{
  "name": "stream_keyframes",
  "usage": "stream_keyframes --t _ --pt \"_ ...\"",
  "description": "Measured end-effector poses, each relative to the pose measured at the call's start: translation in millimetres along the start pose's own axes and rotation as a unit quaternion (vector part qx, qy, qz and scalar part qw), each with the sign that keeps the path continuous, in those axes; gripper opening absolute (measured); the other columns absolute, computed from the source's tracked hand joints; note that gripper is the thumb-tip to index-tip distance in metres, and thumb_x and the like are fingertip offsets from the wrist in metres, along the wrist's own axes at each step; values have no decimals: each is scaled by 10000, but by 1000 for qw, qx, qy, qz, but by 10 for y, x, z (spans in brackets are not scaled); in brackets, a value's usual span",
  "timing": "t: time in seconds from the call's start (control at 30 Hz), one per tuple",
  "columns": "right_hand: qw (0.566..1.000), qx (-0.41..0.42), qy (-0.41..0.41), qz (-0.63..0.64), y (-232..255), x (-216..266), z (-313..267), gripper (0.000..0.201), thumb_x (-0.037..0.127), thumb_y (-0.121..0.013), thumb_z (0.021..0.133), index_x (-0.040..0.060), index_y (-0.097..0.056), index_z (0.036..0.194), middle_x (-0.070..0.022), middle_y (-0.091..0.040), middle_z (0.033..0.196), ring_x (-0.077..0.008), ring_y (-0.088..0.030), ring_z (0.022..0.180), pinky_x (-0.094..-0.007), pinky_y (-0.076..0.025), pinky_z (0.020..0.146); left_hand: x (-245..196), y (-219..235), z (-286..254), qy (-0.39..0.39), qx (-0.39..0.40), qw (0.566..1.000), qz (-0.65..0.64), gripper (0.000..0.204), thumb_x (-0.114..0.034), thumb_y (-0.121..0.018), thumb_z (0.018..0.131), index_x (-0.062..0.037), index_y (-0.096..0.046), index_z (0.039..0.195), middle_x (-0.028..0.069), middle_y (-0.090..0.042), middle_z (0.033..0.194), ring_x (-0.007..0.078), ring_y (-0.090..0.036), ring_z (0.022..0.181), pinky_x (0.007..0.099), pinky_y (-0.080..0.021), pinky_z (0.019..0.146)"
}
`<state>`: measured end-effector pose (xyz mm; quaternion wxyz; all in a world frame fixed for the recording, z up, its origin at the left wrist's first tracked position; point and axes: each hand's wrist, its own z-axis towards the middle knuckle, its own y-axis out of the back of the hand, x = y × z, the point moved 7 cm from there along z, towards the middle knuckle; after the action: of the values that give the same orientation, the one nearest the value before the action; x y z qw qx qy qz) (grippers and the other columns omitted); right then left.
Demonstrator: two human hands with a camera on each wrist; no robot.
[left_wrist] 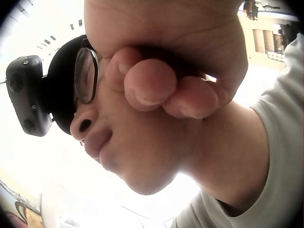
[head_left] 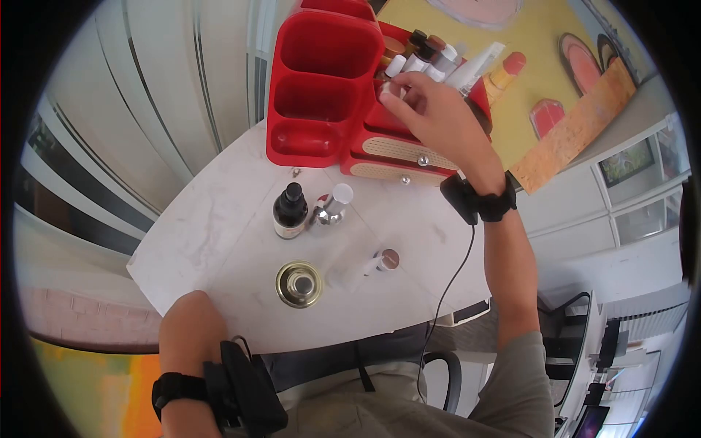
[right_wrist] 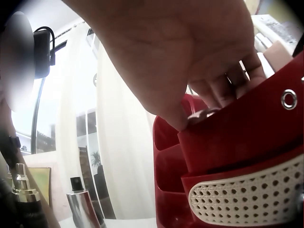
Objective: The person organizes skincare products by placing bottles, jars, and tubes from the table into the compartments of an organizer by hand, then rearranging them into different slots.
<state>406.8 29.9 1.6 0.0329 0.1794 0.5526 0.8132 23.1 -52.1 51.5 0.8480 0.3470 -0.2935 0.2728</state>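
Note:
My right hand (head_left: pixel 442 117) reaches over the upper right part of a red desk organizer (head_left: pixel 310 120). Its thumb and fingers pinch a small pale object (head_left: pixel 389 90), mostly hidden by the fingers; what kind it is I cannot tell. In the right wrist view, the fingers dip behind the red front wall (right_wrist: pixel 232 135), the pale object showing beside the thumb. White tubes and bottles (head_left: pixel 438 67) stand in the compartment just beyond this hand. At the table's left front edge, my left hand (head_left: pixel 193 314) rests idle. Its fingers (left_wrist: pixel 149 85) hang loosely curled with nothing between them.
On the white table (head_left: pixel 219 197) stand a dark bottle (head_left: pixel 290 212), a silver bottle with a white cap (head_left: pixel 336 204), a gold-rimmed round container (head_left: pixel 299 284) and a clear item with a brown end (head_left: pixel 385 260). Two drawers with knobs (head_left: pixel 423 160) face me. A cable (head_left: pixel 445 303) hangs from the right wrist.

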Motion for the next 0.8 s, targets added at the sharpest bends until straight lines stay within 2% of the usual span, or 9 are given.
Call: stream_keyframes --t 0.1,0.17,0.23,0.4,0.47,0.57,0.63,0.77,0.8 --pt "999 -28 -19 14 93 -3 -214 418 383 -738 925 55 -674 1176 -111 -721 872 -289 -690 834 -399 -542 781 -41 17 4 -44 14 999 25 383 -229 -577 908 -111 -496 552 3 -547 485 116 -541 439 244 -380 455" --pt "985 -114 103 -79 297 168 -533 414 293 -792 883 62 -665 1202 -112 -716 953 -295 -673 903 -401 -529 826 -76 30 1 -65 25 997 32 384 -234 -576 911 -115 -496 556 1 -549 488 114 -541 441 243 -377 452" --pt "960 -135 220 -107 293 321 -973 419 265 -833 837 62 -671 1166 -116 -698 1032 -331 -653 942 -415 -527 830 -45 33 13 -2 18 999 30 389 -238 -571 919 -115 -498 557 -1 -547 488 111 -542 443 235 -378 449" --pt "953 274 129 2 -606 235 -1818 572 274 -839 829 67 -596 1303 -87 -625 1099 -279 -644 1042 -396 -544 866 -130 -23 46 -25 43 996 75 409 -241 -560 934 -114 -489 552 -3 -540 480 116 -550 441 226 -390 448" --pt "955 241 172 0 -820 186 -1951 478 234 -819 851 77 -617 1255 -69 -621 1061 -270 -662 950 -377 -553 802 -196 -79 47 -51 64 994 76 417 -242 -558 939 -113 -486 549 -6 -536 476 119 -553 440 225 -393 447" --pt "961 230 145 56 -728 115 -1810 358 168 -775 867 82 -614 1175 -79 -603 981 -256 -657 880 -371 -548 750 -134 -60 51 11 19 996 89 421 -244 -556 942 -112 -483 549 -10 -534 475 119 -559 443 226 -394 445" --pt "981 136 116 73 -218 182 -1465 337 104 -784 850 78 -643 1155 -75 -629 940 -231 -665 783 -360 -553 712 -102 -75 46 -95 57 988 103 421 -245 -555 939 -113 -481 546 -15 -535 473 116 -553 442 226 -388 448" --pt "990 -99 94 47 630 197 -797 393 151 -851 825 59 -662 1158 -75 -689 929 -170 -637 746 -298 -526 675 -221 -104 62 -25 62 992 104 408 -244 -560 936 -111 -488 557 -11 -548 485 118 -544 442 232 -387 455" --pt "993 -101 60 30 685 192 -630 379 162 -842 833 53 -654 1143 -79 -697 916 -185 -647 750 -304 -530 679 -212 -104 54 -13 53 994 92 400 -243 -564 932 -110 -493 561 -10 -551 486 120 -542 444 238 -390 460"
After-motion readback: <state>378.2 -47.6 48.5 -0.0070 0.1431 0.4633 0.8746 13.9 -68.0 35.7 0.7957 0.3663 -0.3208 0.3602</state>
